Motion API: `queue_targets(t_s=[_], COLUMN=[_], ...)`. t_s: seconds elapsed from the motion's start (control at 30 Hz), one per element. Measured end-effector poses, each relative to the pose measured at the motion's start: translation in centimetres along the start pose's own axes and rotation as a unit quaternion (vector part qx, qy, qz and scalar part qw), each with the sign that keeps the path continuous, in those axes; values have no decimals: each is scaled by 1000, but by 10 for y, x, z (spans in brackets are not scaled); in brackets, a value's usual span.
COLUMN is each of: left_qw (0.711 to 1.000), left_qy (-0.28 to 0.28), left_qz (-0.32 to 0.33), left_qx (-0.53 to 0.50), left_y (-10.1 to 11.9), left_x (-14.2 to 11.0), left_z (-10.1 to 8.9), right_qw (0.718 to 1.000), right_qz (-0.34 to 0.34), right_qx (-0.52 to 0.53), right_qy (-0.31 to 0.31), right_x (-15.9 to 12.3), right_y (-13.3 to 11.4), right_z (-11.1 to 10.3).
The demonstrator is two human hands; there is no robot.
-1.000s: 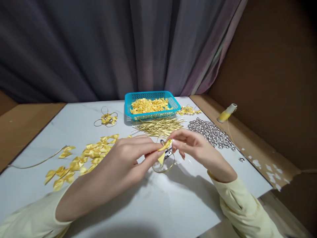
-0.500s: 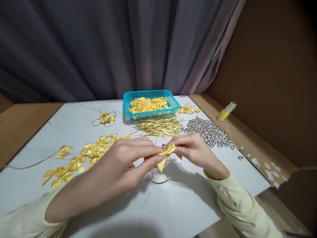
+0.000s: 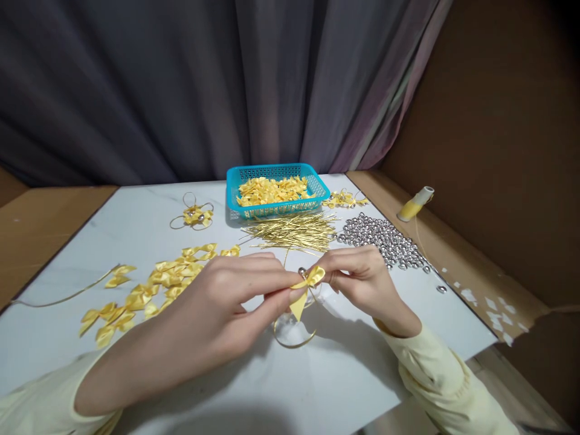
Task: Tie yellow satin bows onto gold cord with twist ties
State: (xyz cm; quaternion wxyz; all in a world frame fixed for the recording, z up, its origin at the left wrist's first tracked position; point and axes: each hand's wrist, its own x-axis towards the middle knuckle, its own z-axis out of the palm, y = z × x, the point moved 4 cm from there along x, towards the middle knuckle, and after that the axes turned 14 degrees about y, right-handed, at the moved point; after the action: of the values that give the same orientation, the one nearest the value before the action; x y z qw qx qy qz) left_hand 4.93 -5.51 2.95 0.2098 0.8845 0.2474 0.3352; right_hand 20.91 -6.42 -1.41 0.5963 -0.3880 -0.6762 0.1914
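Observation:
A yellow satin ribbon bow (image 3: pixel 312 277) is pinched at its left side between the thumb and forefinger of my left hand (image 3: pixel 244 296). One tail of the bow hangs down below those fingertips. Just behind the bow sits a shiny silver bead (image 3: pixel 302 272). Thin gold cord (image 3: pixel 294 347) loops under the bow, and another piece rises above it. My right hand (image 3: pixel 360 278) has its thumb and forefinger pressed together at the bow's right loop. Whatever lies between those right fingertips is hidden by the bow and fingers.
A blue basket (image 3: pixel 277 210) of yellow bows stands at the back. Gold cord pieces (image 3: pixel 294 231) and silver beads (image 3: pixel 380 238) lie before it. Loose bows (image 3: pixel 167 275) spread left, near a looped cord ornament (image 3: pixel 197 215). A yellow thread spool (image 3: pixel 414 205) stands right.
The bow and both hands sit slightly lower and further right in view, along with the whole scene. My right fingers have shifted a little against the bow's loop. The left pinch stays the same.

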Motion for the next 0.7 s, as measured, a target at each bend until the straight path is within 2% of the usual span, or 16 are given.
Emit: queue_targets(t_s=[0.27,0.43,0.57,0.7], left_qw=[1000,999,997,995], left_qy=[-9,12,27,30], left_qz=[-7,0,7,14], left_qx=[14,41,72,90], left_y=[-1,-5,-13,-18], left_x=[-1,0,1,-1], left_z=[2,3,8,11], right_qw=[1000,997,989,984], right_qz=[-4,12,25,-37], right_qx=[17,-65,-137,-169], right_qy=[8,-28,38,-31], right_x=[-5,-1,-2,-13], right_y=[-4,-7,-19,-34], right_z=[3,-2,-14,-2])
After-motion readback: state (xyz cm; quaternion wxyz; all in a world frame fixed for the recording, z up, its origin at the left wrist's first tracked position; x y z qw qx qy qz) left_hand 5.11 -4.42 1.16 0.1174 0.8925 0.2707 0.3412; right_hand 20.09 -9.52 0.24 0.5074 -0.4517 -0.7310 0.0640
